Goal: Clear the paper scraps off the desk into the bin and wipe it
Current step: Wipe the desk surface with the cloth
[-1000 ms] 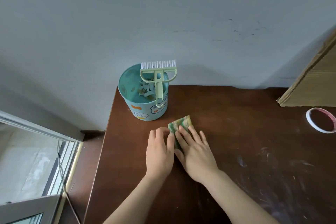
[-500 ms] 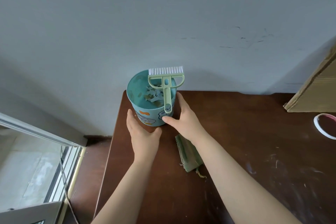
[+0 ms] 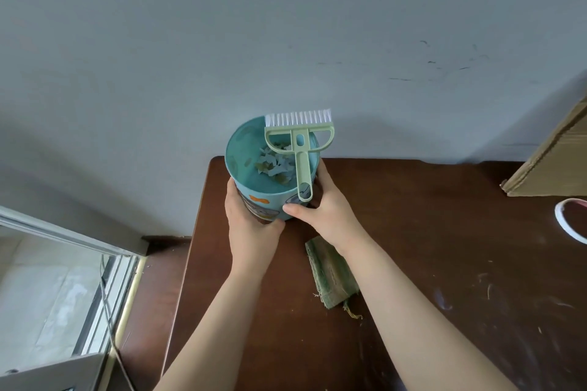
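Gripping the bin [image 3: 239,149] between both hands, we have it at the far left corner of the desk [image 3: 413,247], close to the wall [image 3: 286,25]. Our left hand [image 3: 251,225] wraps round its near left side, fingers curled against the patterned outer wall and the thumb tucked under the front. Our right hand [image 3: 327,209] clasps the right side, with the thumb laid across the front and the fingers curved round the far side. We cannot tell whether the base touches the desk, because our hands hide it.

Inside the bin we see the paper scraps [image 3: 273,165], a loose heap of pale blue-green pieces lying at the bottom. A light green brush [image 3: 300,165] lies across the bin's mouth: its white bristles point toward the wall over the far rim, and its handle end hangs over the near rim just beside our right thumb.

A folded green cloth [image 3: 332,276] lies flat on the desk near us, partly under our right forearm, with frayed threads at its near end. The dark wood around it shows pale scuffs and smears toward the right. At the right edge we see part of a tape roll [image 3: 568,222] on the desk, and behind it a cardboard box [image 3: 552,162]. To the left of the desk a window frame [image 3: 63,232] shows below.
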Tool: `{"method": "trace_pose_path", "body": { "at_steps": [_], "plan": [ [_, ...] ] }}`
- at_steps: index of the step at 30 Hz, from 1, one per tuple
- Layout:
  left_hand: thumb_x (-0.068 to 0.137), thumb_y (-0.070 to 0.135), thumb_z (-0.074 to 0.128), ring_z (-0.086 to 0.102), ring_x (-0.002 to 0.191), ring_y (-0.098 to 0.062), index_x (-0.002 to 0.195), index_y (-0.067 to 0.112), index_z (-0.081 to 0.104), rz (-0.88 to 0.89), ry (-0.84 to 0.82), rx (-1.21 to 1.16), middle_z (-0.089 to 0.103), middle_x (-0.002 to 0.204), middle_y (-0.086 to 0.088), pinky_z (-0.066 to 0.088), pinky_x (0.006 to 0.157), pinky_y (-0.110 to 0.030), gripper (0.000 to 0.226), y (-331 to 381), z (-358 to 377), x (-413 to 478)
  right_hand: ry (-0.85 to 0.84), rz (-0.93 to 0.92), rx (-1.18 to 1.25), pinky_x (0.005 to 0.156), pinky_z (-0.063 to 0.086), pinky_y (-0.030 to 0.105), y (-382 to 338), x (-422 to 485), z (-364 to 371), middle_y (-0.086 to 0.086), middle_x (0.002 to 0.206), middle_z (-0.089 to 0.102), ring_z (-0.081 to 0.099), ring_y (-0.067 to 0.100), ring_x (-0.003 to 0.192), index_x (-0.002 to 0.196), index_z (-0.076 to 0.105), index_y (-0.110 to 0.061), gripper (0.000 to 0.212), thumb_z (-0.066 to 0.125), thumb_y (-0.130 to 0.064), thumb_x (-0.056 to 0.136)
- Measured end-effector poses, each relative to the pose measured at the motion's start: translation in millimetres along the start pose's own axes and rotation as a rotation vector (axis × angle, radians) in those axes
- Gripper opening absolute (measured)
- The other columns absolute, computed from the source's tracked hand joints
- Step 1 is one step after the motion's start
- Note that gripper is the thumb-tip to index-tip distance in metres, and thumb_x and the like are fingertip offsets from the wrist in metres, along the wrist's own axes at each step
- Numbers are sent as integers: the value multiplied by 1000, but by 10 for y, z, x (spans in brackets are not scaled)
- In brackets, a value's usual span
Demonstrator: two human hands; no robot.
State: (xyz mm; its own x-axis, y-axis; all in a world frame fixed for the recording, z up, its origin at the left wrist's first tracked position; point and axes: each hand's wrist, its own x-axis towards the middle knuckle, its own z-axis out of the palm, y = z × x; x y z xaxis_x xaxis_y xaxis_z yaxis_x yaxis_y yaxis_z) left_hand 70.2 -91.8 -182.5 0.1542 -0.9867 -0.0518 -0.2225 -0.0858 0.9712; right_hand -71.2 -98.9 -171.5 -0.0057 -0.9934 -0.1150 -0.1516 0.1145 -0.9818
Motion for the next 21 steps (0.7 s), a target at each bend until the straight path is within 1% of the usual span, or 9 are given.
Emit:
{"method": "trace_pose_path", "body": {
  "at_steps": [1, 3, 6, 8, 10, 13, 15, 17, 21],
  "plan": [
    [63, 18, 86, 39, 128, -3, 142, 31, 27, -3, 1, 33, 38, 142, 11, 41, 100, -31, 100, 28, 33, -24, 8, -3, -1, 93, 42, 12, -7, -15, -57, -24, 122, 58, 51, -8, 114, 134, 39, -40, 79, 79, -21, 69],
    [64, 20, 84, 36, 125, 3, 143, 33, 24, -4, -20, 77, 35, 143, 13, 39, 95, -26, 100, 85, 131, -72, 21, 1, 5, 96, 43, 20, -9, -50, -202, -23, 123, 57, 52, -5, 116, 135, 38, -39, 80, 79, -25, 68],
    [66, 10, 78, 34, 131, -4, 143, 32, 23, -1, -103, 88, 34, 142, 13, 42, 101, -35, 97, 171, 330, -153, 41, 17, 16, 102, 44, 36, 21, -116, -471, -17, 127, 57, 52, 3, 119, 138, 37, -36, 84, 79, -25, 66],
    [65, 5, 74, 31, 133, -6, 140, 32, 26, 24, -164, 92, 34, 137, 18, 40, 106, -41, 94, 221, 471, -212, 57, 30, 11, 103, 43, 40, 38, -166, -661, -16, 126, 58, 53, 4, 119, 137, 38, -37, 84, 80, -25, 65],
    [65, 3, 73, 31, 134, -7, 139, 35, 25, 26, -213, 118, 33, 135, 22, 39, 107, -44, 93, 266, 613, -266, 74, 46, 14, 103, 44, 42, 53, -217, -851, -15, 127, 58, 53, 6, 120, 137, 38, -38, 86, 80, -27, 63],
    [64, 2, 70, 33, 134, -11, 145, 28, 21, 28, -265, 144, 35, 142, 10, 40, 105, -44, 98, 339, 828, -338, 100, 56, 7, 102, 44, 44, 84, -295, -1122, -14, 127, 58, 53, 9, 120, 136, 39, -39, 86, 81, -28, 62],
    [64, 0, 70, 30, 134, -9, 145, 24, 22, 60, -284, 167, 36, 142, 7, 37, 108, -42, 97, 375, 964, -381, 120, 63, 12, 102, 44, 44, 112, -339, -1277, -13, 127, 58, 53, 10, 120, 136, 39, -40, 86, 81, -29, 61],
    [65, 1, 71, 26, 137, -10, 146, 23, 19, 53, -311, 198, 31, 146, 6, 33, 111, -40, 99, 402, 1076, -416, 135, 65, 11, 102, 45, 43, 149, -371, -1404, -13, 127, 58, 53, 9, 120, 135, 40, -40, 85, 80, -28, 61],
    [67, 4, 73, 20, 140, -10, 149, 22, 12, 45, -358, 251, 24, 151, 7, 26, 115, -31, 103, 406, 1230, -459, 140, 64, 22, 100, 46, 40, 234, -396, -1595, -11, 125, 59, 54, 9, 118, 133, 43, -37, 79, 79, -17, 65]
  ]
}}
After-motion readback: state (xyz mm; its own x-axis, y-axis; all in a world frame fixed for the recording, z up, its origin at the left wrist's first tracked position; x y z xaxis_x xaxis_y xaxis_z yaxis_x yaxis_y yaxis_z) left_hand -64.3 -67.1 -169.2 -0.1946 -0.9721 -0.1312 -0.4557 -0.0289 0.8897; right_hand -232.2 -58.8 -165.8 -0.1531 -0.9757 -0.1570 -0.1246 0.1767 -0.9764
